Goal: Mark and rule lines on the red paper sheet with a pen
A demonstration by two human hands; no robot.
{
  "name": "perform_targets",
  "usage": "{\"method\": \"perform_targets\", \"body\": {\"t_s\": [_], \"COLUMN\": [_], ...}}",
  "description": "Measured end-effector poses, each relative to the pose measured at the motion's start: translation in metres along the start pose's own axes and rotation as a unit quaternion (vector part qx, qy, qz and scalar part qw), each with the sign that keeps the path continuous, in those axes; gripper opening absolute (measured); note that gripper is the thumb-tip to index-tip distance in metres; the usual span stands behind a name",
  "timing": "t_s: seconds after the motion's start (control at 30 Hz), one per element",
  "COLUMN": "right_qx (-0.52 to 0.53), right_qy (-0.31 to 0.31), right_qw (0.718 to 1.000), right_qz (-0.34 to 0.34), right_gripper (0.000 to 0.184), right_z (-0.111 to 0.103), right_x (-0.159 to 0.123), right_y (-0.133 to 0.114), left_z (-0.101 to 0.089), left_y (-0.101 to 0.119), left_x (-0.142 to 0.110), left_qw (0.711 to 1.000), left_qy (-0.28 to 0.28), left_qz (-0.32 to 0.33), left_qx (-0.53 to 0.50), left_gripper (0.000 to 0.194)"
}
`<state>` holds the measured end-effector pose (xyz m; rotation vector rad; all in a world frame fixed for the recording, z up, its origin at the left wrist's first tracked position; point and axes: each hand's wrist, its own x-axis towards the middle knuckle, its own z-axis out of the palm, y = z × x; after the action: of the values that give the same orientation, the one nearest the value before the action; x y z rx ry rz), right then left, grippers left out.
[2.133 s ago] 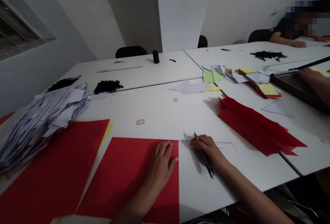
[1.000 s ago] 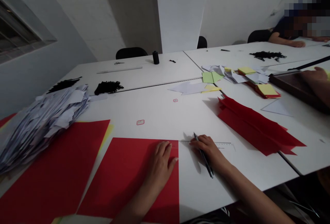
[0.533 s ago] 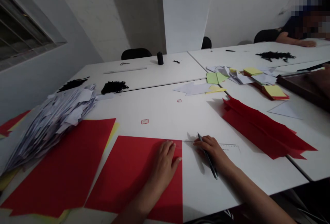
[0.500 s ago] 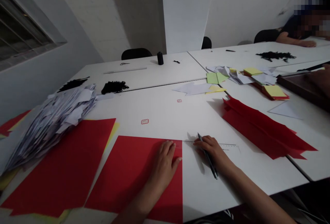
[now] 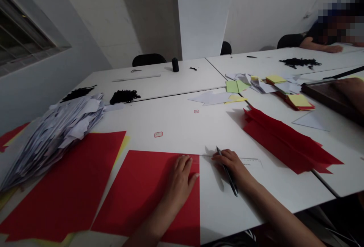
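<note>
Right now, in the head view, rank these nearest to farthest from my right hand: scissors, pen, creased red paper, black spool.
1. Pen, held in your right hand.
2. Creased red paper, to its right.
3. Black spool, ahead, to the left.
4. Scissors, farther left.

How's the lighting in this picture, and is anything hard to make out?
Head view: dim overall; the right hand and pen cast shadows leftward on the table; the ruler's print is too small to read; coarse pixel blocks hide part of the co-worker.
</note>
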<state>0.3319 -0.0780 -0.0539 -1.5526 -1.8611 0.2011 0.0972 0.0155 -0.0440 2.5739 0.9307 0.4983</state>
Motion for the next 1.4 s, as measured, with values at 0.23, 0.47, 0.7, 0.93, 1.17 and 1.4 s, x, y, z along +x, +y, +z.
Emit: {"method": "perform_targets", "body": {"t_s": [0.23, 0.47, 0.7, 0.93, 1.17, 1.4], "right_qx": [-0.004, -0.004, 0.009, 0.011, 0.01, 0.045], "right_qy": [-0.002, 0.002, -0.002, -0.007, -0.002, -0.01], "right_qw": [1.0, 1.0, 1.0, 1.0, 1.0, 0.999], "right_qz": [0.006, 0.008, 0.008, 0.011, 0.007, 0.028], "right_gripper": [0.023, 0.024, 0.025, 0.025, 0.024, 0.025], "right_z": [-0.0036, -0.005, -0.0048, -0.0025, -0.0027, -0.0048], "right_x": [0.0016, 0.0031, 0.0022, 0.001, 0.0019, 0.0], "right_y": [-0.0041, -0.0069, -0.006, -0.0034, -0.0031, -0.0035], "left_z": [-0.0001, -0.0002, -0.0004, -0.0012, -0.0002, 0.0005], "left_y": [-0.0003, -0.0003, 0.0006, 0.0016, -0.0005, 0.0013], "left_x": [-0.0005, 0.0002, 0.0001, 0.0, -0.0002, -0.0001], "left_qw": [1.0, 1.0, 1.0, 1.0, 1.0, 1.0], "left_qy": [0.0, -0.002, -0.003, -0.008, -0.008, -0.005], "left_qz": [0.0, -0.002, 0.001, 0.0, 0.001, -0.001], "left_qx": [0.0, -0.004, 0.007, 0.018, 0.01, -0.004], "left_gripper": [0.04, 0.04, 0.04, 0.04, 0.039, 0.04]}}
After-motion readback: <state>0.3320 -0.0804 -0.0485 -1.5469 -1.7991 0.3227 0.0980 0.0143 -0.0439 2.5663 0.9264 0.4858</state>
